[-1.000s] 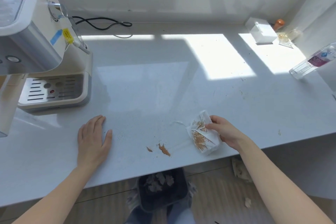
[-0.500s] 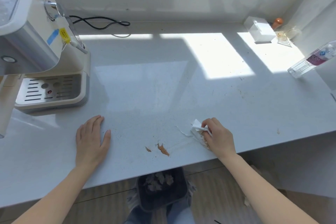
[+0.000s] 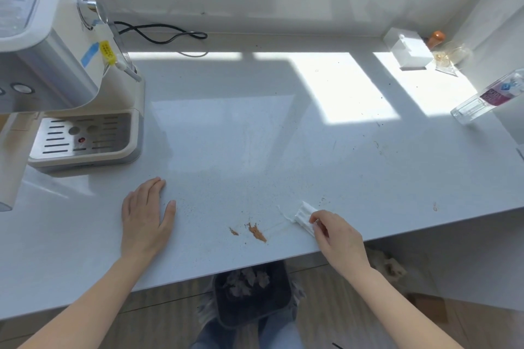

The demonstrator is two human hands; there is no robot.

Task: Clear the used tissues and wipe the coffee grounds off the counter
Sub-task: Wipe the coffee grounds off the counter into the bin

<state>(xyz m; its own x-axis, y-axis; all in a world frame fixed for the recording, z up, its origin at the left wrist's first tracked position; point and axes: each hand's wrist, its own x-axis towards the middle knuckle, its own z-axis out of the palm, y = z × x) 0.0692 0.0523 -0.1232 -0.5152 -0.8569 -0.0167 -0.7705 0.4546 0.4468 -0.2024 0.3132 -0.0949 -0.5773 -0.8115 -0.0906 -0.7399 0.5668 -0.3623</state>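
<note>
Left hand [image 3: 146, 215] lies flat, palm down on the white bench [image 3: 255, 136], fingers straight and close together, thumb out to the side, holding nothing. Right hand [image 3: 337, 238] sits near the front edge of the bench, fingers curled, pinching a folded white tissue [image 3: 304, 215] at its near end; the tissue lies on the bench surface and sticks out past the fingertips toward the far left. Coffee grounds [image 3: 256, 232]: one brown smear plus a smaller spot to its left, between the two hands and just left of the tissue, not touching it. Fine dark specks scatter across the bench behind the smear and toward the left hand. A faint wet streak runs from the tissue toward the smear.

Coffee machine [image 3: 56, 65] stands at the far left, its slotted drip tray [image 3: 82, 133] facing the front. Black cable [image 3: 161, 32] loops along the back wall. Far right corner: white box [image 3: 408, 51] and a clear bottle [image 3: 487, 96] lying on its side (label purple, text unreadable). Under the bench a dark bin [image 3: 252, 297] holds crumpled tissues [image 3: 249, 280]; another crumpled wad [image 3: 388, 266] lies on the floor to its right
</note>
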